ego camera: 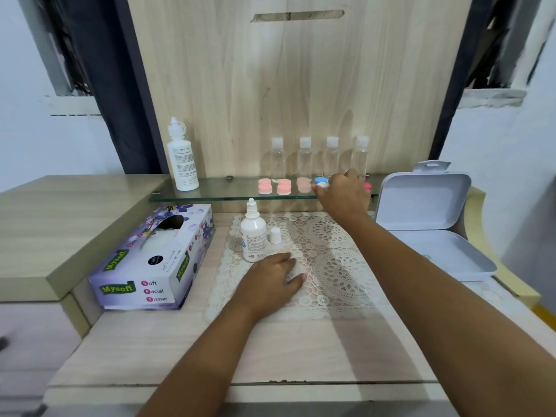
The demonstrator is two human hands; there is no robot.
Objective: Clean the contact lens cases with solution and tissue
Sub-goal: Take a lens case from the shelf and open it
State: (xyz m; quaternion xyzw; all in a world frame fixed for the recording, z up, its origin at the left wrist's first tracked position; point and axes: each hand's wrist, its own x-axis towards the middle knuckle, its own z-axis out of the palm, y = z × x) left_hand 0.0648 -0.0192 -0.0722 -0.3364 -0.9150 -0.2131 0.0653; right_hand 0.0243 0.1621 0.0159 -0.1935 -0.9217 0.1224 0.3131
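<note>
Hand point(343, 195) (the right) touches blue-white case point(321, 182) near glass shelf's point(228, 196) front edge.

Views: one. Head camera, wide-angle, worn on your head. Facing: forward and down across the table point(301, 350). Range: near; table's front edge at the bottom, your left hand point(270, 281) and right hand point(343, 194) mid-frame, glass shelf point(222, 189) at the right hand's level, wooden back panel point(270, 85) filling the top.
</note>
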